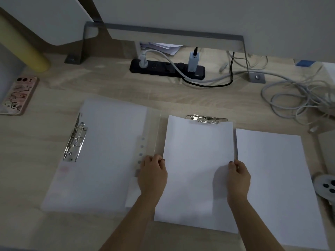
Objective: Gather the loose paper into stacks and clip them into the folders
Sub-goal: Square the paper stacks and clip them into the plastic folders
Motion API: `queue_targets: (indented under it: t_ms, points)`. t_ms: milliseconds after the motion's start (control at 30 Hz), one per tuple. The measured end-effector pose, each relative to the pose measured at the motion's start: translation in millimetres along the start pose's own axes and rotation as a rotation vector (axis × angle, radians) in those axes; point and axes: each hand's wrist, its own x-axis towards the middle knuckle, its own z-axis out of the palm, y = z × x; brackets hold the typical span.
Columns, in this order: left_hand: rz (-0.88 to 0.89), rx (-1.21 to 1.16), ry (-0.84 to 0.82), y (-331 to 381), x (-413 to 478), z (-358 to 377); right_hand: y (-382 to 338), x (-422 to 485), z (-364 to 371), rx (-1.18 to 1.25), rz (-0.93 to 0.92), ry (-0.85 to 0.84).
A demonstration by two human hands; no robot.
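Observation:
A stack of white paper [195, 165] lies in the middle of the desk, its top edge just under a metal clip [206, 119] of a folder beneath it. My left hand [152, 175] grips the stack's left edge and my right hand [238, 175] grips its right edge, thumb on top. To the left lies an open translucent folder [101, 156] with a silver lever clip [75, 140] along its left side. More white paper [273, 180] lies to the right of the stack.
A phone in a patterned case [18, 95] lies far left. A black power strip [166, 68] with plugs sits at the back, tangled grey cables [297, 98] at back right. A white round device [326, 185] sits at the right edge, a yellow cylinder [23, 49] at back left.

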Motion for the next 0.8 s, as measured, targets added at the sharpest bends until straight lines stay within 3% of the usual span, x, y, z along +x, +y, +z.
queue_targets:
  t_ms: [133,667,800]
  points:
    - [-0.002,0.020,0.016,0.9,2.3,0.9,1.4,1.4,-0.8,-0.095,-0.083,-0.006]
    - [-0.002,0.075,0.061,4.0,5.2,6.2,6.5,10.3,1.5,-0.181,-0.134,0.011]
    - [0.004,0.080,0.088,4.6,5.3,11.0,5.5,5.6,4.4,-0.304,-0.247,0.023]
